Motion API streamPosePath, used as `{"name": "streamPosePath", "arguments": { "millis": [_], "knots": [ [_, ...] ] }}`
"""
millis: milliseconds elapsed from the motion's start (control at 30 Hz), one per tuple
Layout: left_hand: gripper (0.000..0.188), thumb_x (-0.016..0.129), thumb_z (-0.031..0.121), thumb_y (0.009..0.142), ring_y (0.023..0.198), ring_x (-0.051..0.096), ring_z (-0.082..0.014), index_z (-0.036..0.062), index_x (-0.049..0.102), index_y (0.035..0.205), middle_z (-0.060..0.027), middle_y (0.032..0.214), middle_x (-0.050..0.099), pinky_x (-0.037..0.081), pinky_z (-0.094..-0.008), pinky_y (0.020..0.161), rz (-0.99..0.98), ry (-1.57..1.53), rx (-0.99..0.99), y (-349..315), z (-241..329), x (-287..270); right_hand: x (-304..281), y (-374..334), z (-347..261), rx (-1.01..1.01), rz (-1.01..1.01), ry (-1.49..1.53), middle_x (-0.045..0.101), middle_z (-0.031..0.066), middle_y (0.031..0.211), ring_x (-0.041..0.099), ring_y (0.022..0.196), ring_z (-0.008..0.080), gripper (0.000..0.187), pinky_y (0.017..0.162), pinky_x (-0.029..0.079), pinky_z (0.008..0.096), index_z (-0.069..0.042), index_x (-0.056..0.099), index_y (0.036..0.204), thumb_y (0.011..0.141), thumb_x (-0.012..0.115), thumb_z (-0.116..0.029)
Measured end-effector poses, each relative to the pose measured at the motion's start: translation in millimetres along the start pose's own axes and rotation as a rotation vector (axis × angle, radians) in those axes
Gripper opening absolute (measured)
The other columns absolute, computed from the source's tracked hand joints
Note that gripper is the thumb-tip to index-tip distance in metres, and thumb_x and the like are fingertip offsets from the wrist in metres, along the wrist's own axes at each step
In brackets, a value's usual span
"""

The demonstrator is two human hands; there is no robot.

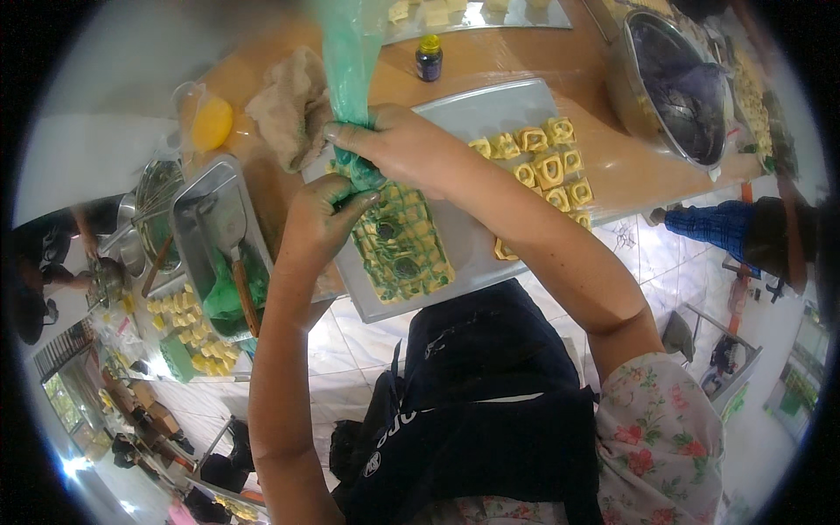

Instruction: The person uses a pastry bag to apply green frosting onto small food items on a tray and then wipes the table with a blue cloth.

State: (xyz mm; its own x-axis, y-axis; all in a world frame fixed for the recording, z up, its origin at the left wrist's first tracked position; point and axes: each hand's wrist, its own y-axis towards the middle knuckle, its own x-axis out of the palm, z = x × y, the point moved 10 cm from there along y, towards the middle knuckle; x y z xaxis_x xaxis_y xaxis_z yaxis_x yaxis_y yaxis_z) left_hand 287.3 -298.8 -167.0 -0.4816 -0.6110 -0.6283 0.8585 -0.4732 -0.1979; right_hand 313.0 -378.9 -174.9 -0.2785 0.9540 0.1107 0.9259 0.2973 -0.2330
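My right hand (389,144) is closed around a translucent piping bag (350,52) with green filling in its lower end. The bag rises toward the far edge of the view. Just below, my left hand (324,214) has its fingers closed at the bag's narrow end; the tip itself is hidden. Both hands are over a rectangular yellow cake (402,254) marked with green lines and dark green round spots. It lies on the left part of a metal tray (464,105). Rows of small yellow pastries with ring-shaped tops (549,171) sit on the tray's right side.
Left of the tray, a deep metal pan (194,232) holds a wooden-handled spatula (242,280) and green filling. A crumpled cloth (293,109) and a yellow-lidded container (212,122) lie beyond it. A small yellow-capped bottle (429,59) stands behind the tray. A purple-smeared metal bowl (626,83) is far right.
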Motion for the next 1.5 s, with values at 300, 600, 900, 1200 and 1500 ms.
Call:
{"name": "streamPosePath", "arguments": {
  "millis": [300,600,900,1200,1500],
  "knots": [
    [0.018,0.064,0.015,0.070,0.064,0.054,-0.0302,0.0001,0.058,0.077,-0.0157,0.071,0.056,0.042,-0.0341,0.059,0.055,0.020,0.096,-0.1,2.0,2.4,1.1,-12.6,-18.3,-0.044,0.002,-0.123,0.057,0.0094,0.073,0.052,0.065,0.0148,0.037,0.059,0.042,0.0268,0.005,0.057,0.088,0.082,0.052,-0.031],
    [0.016,0.063,0.012,0.069,0.067,0.055,-0.0313,0.0008,0.057,0.079,-0.0155,0.073,0.056,0.043,-0.0354,0.061,0.086,0.110,0.182,-1.3,10.1,3.9,2.5,-12.6,-22.2,-0.100,-0.008,-0.090,0.058,0.0100,0.073,0.054,0.065,0.0163,0.039,0.062,0.043,0.0271,0.004,0.058,0.086,0.082,0.051,-0.034],
    [0.015,0.064,0.009,0.069,0.066,0.055,-0.0304,0.0010,0.058,0.080,-0.0146,0.073,0.057,0.043,-0.0345,0.060,0.067,0.100,0.252,-4.8,22.0,1.6,3.6,-13.0,-20.7,-0.082,-0.018,-0.104,0.058,0.0107,0.074,0.054,0.066,0.0174,0.040,0.063,0.043,0.0278,0.004,0.058,0.086,0.082,0.050,-0.035],
    [0.015,0.064,0.007,0.068,0.066,0.057,-0.0278,0.0015,0.059,0.081,-0.0141,0.074,0.058,0.044,-0.0325,0.059,0.025,0.042,0.181,-7.4,10.3,8.9,2.8,-13.8,-14.6,-0.105,0.011,-0.164,0.059,0.0140,0.074,0.055,0.068,0.0195,0.042,0.064,0.043,0.0291,0.004,0.057,0.088,0.082,0.049,-0.037],
    [0.015,0.064,0.005,0.067,0.066,0.057,-0.0277,0.0014,0.059,0.080,-0.0138,0.074,0.058,0.044,-0.0326,0.059,0.065,0.050,0.187,-8.9,9.1,8.4,4.3,-14.5,-8.9,-0.080,0.003,-0.138,0.059,0.0137,0.075,0.055,0.068,0.0190,0.038,0.064,0.042,0.0290,0.004,0.057,0.089,0.082,0.050,-0.033]
  ]
}}
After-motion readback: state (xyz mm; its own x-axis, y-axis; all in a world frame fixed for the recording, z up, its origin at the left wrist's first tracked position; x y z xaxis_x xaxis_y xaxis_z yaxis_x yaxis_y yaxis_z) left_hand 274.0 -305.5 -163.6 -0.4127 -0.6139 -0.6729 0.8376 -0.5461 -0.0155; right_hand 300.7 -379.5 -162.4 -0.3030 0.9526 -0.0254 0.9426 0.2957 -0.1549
